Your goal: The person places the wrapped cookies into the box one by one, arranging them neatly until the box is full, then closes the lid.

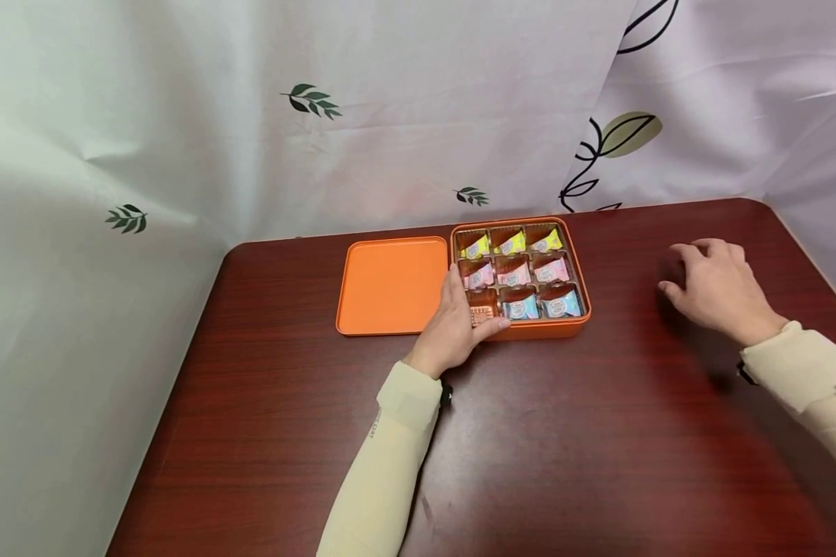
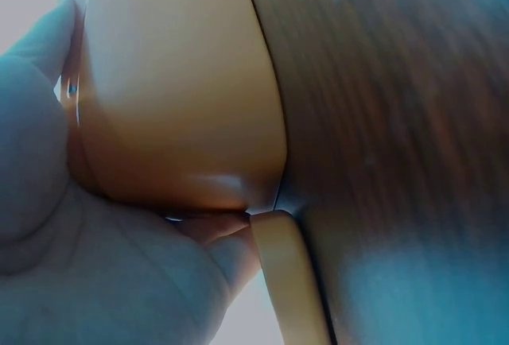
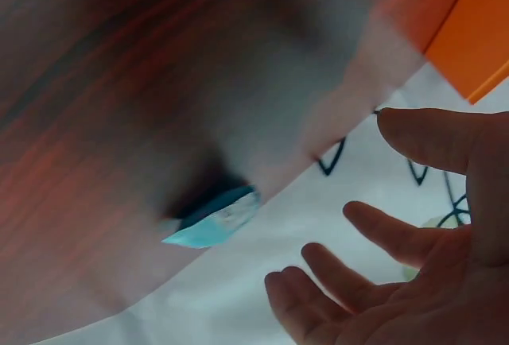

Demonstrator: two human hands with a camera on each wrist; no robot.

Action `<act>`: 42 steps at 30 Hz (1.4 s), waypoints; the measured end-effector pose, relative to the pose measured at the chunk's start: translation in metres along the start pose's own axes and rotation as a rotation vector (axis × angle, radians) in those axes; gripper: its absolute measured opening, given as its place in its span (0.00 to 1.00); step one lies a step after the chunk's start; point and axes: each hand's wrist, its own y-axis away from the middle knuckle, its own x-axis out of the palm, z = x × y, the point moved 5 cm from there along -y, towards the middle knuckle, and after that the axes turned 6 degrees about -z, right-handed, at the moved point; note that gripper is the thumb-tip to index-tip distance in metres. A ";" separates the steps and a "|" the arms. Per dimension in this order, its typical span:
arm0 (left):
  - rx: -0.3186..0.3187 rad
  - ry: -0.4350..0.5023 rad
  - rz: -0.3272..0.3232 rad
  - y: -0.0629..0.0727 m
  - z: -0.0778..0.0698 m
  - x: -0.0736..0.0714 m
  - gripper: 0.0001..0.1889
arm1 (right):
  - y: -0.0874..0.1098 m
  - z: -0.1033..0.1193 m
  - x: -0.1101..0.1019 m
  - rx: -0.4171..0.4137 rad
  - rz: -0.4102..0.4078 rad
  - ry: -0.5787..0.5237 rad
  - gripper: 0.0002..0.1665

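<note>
An orange box [image 1: 529, 331] stands at the far middle of the table, its divided tray holding wrapped sweets in yellow [image 1: 510, 244], pink [image 1: 513, 272] and blue [image 1: 519, 305] rows. The front-left compartment [image 1: 483, 300] shows only printed orange, with no sweet visible. My left hand [image 1: 453, 329] holds the box's front-left corner, fingers along the left side and thumb across the front rim. To the right, my right hand [image 1: 721, 290] hovers with loosely bent fingers and nothing in them. A blue wrapped sweet [image 3: 213, 219] lies on the table close to it, hidden by the hand in the head view.
An orange lid [image 1: 393, 286] lies flat to the left of the box, near my left fingers. The dark red wooden table [image 1: 564, 441] ends at a pale leaf-patterned curtain [image 1: 390, 155] behind and at both sides.
</note>
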 end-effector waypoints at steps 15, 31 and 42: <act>-0.004 -0.001 0.003 0.001 -0.001 -0.001 0.62 | 0.007 -0.034 -0.001 0.124 0.076 0.011 0.35; 0.000 -0.003 -0.001 0.001 -0.001 -0.002 0.62 | 0.005 -0.047 0.001 0.129 0.111 0.001 0.32; 0.003 -0.010 -0.003 0.001 -0.002 -0.001 0.62 | 0.000 -0.045 0.004 0.020 0.059 0.038 0.29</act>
